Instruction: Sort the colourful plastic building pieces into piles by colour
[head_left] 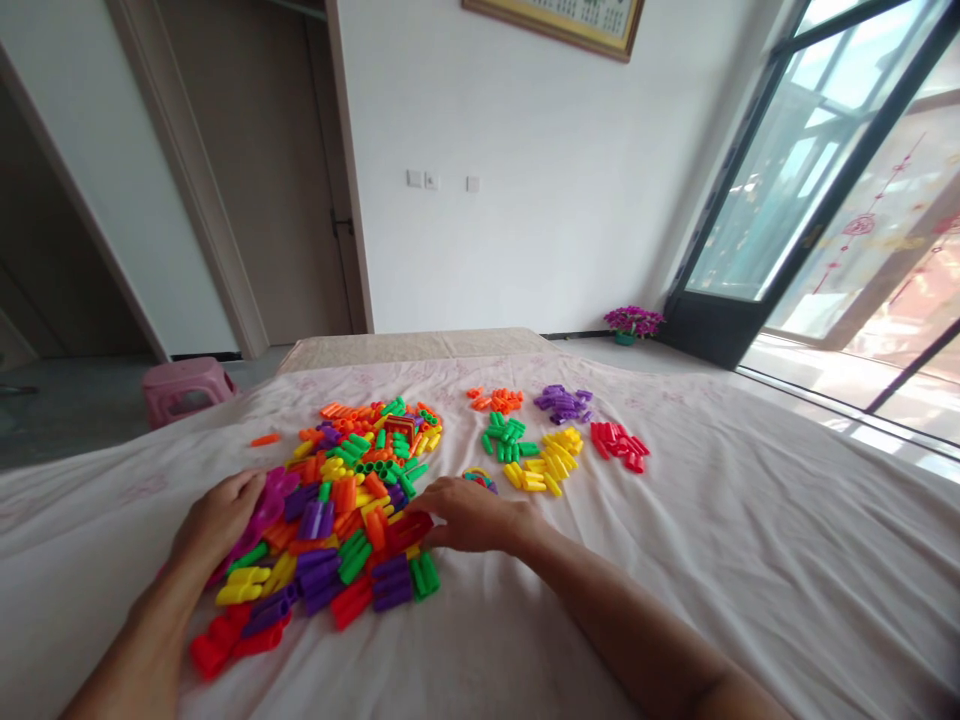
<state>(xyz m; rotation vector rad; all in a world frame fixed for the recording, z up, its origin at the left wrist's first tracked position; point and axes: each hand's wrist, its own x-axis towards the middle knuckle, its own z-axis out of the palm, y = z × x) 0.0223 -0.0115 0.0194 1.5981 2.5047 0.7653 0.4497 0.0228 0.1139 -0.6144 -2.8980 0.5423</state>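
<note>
A mixed heap of plastic building pieces (319, 518) in orange, green, purple, yellow and red lies on the cloth in front of me. On the heap's left side my left hand (219, 515) grips a magenta plastic piece (268, 502) by its edge. My right hand (474, 512) reaches in from the right, its fingers closed at a red building piece (409, 532) on the heap's right side. Part of that piece is hidden by the fingers. Just behind the right hand lies a small multicoloured ring-shaped piece (480, 479).
Beyond my right hand are separate piles: orange pieces (496, 400), purple pieces (562, 402), green pieces (507, 436), yellow pieces (551, 460) and red pieces (619, 445). A wrinkled pale cloth (720, 560) covers the surface. A pink stool (184, 385) stands at the left.
</note>
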